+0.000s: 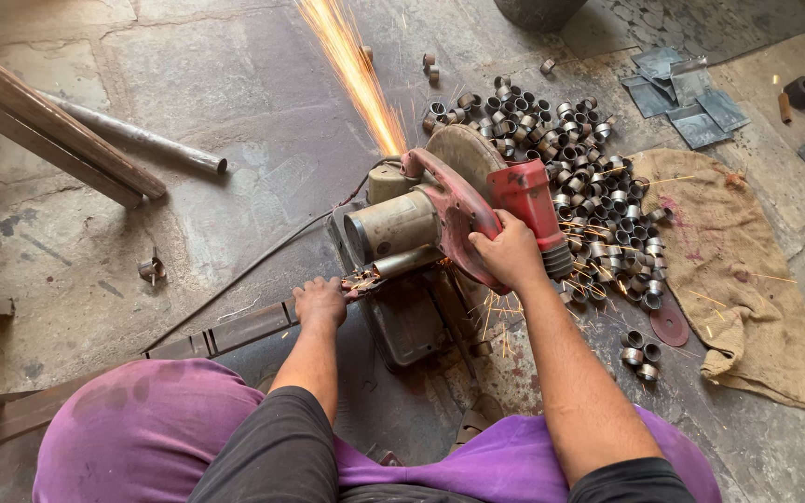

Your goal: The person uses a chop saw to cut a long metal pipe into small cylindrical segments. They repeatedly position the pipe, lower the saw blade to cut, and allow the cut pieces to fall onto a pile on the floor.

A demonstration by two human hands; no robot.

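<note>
Upper left of frame: two long metal bars [48,126] lie slantwise on the concrete floor [188,74], a round pipe [142,138] just beside them. Left of centre: a small lone metal fitting [152,270] on the floor.

Lower left to centre: a long flat metal strip [235,329] runs from the left edge up to the saw. Left hand [320,303] lies palm down on the strip close to the cut, fingers closed over it, pressing it flat.

Centre: chop saw [440,214], red guard and handle, grey motor housing, lowered onto the strip. Sparks [356,74] stream from the blade toward the top of frame; smaller sparks show at the cut itself.

Right hand [511,251] wrapped fully shut round the saw's red handle.

Right of centre: a heap of short cut metal rings [570,168] spread on the floor beside the saw; a few stray near a spare abrasive disc [670,323].

Right: burlap sack [738,270] lying flat. Upper right: grey sheet-metal offcuts [687,93].
</note>
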